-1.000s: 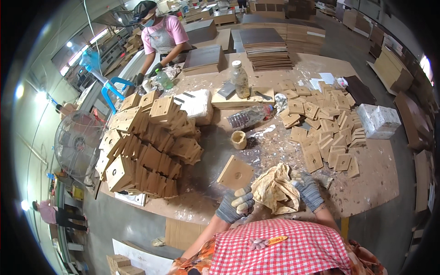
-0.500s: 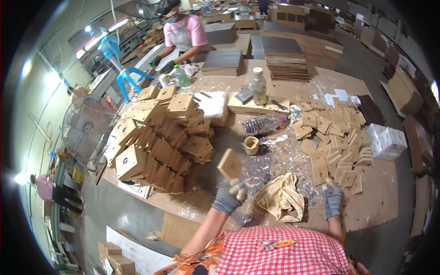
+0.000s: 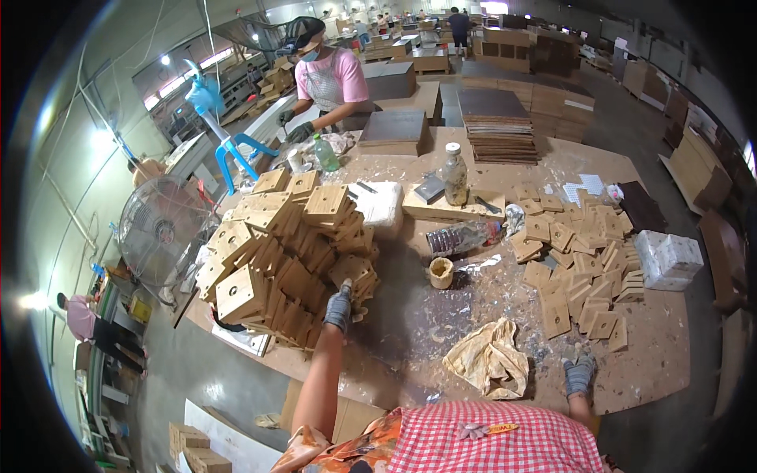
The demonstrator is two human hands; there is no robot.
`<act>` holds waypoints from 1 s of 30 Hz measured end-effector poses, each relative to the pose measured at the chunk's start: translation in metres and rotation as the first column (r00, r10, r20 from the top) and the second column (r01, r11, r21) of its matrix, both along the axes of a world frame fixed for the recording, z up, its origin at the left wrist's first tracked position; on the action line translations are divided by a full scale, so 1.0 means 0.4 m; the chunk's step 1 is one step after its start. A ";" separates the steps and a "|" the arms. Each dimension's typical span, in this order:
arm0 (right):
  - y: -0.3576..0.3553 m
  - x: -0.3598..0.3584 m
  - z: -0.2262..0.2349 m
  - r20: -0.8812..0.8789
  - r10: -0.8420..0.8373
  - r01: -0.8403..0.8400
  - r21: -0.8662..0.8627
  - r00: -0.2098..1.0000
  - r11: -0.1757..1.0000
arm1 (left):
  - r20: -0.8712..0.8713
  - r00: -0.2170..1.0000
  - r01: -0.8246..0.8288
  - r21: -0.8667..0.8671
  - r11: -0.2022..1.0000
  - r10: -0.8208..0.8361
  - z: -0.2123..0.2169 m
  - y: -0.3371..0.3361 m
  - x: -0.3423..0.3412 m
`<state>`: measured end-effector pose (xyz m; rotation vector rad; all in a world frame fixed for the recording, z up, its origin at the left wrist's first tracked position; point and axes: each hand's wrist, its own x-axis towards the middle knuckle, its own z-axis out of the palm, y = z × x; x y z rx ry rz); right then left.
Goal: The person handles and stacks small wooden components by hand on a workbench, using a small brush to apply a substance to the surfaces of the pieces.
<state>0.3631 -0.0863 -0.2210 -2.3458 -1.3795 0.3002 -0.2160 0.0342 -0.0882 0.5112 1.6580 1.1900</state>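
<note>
My left hand (image 3: 339, 309), in a grey work glove, reaches to the right side of a tall heap of square wooden plates (image 3: 272, 260). Its fingers close on a wooden plate (image 3: 354, 272) at the heap's lower edge; the hand partly hides the contact. Most plates have a round hole in the middle. My right hand (image 3: 579, 372), gloved alike, rests low on the table near the front right, its fingers loosely apart with nothing seen in them. Just beyond it lie loose wooden plates (image 3: 556, 315). A crumpled tan cloth (image 3: 489, 359) lies between my hands.
Mid-table are a small glue-stained cup (image 3: 441, 273), a clear bottle (image 3: 461, 236) on its side and a jar (image 3: 455, 175) on a board. A white wrapped block (image 3: 668, 260) stands at right, a fan (image 3: 165, 229) at left. A co-worker (image 3: 335, 83) works across the table.
My left hand has moved left from mid-table to the heap, taking along the plate it held up. My right hand has drawn back from the loose plates toward me. The view has shifted slightly.
</note>
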 end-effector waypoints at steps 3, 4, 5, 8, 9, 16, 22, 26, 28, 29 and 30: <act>0.001 0.006 0.004 -0.033 0.051 -0.050 0.035 0.998 0.998 | 0.147 0.989 -0.036 0.056 0.998 0.027 -0.081 0.006 -0.037; -0.004 0.006 0.011 -0.023 0.079 -0.078 0.043 0.997 0.996 | 0.245 0.968 -0.086 0.120 0.989 0.055 -0.084 0.004 -0.027; -0.003 0.006 0.012 -0.018 0.067 -0.066 0.039 0.998 0.997 | 0.344 0.936 -0.143 0.175 0.974 0.076 -0.087 0.007 -0.016; 0.005 -0.009 0.034 0.016 0.045 -0.045 0.018 0.999 0.999 | 0.385 0.921 -0.139 0.198 0.970 0.054 -0.087 -0.001 0.008; 0.002 -0.002 0.017 0.027 0.032 -0.033 0.013 0.999 0.999 | 0.409 0.912 -0.135 0.262 0.956 0.017 -0.086 -0.005 0.013; 0.024 -0.006 0.010 -0.558 0.111 0.173 0.432 0.823 0.885 | 0.511 0.840 0.082 0.216 0.973 -0.184 -0.186 -0.114 0.088; 0.049 -0.114 0.134 -0.996 0.057 0.268 0.037 -0.068 0.963 | 0.441 0.887 0.097 0.114 0.989 -0.138 -0.202 -0.239 0.151; 0.059 -0.098 0.084 -0.967 -0.023 0.213 -0.079 -0.255 0.974 | 0.654 0.747 0.038 0.139 0.990 -0.120 -0.222 -0.271 0.232; 0.065 -0.122 0.057 -0.944 -0.101 0.099 -0.139 -0.314 0.985 | 0.671 0.736 0.104 0.022 0.994 -0.091 -0.212 -0.295 0.257; 0.058 -0.140 0.066 -0.952 -0.085 0.067 -0.109 -0.293 0.992 | 0.574 0.817 0.089 -0.020 0.996 -0.062 -0.212 -0.316 0.272; 0.061 -0.162 0.069 -0.960 -0.066 0.035 -0.079 -0.272 0.996 | 0.570 0.818 0.089 0.002 0.996 -0.074 -0.224 -0.332 0.273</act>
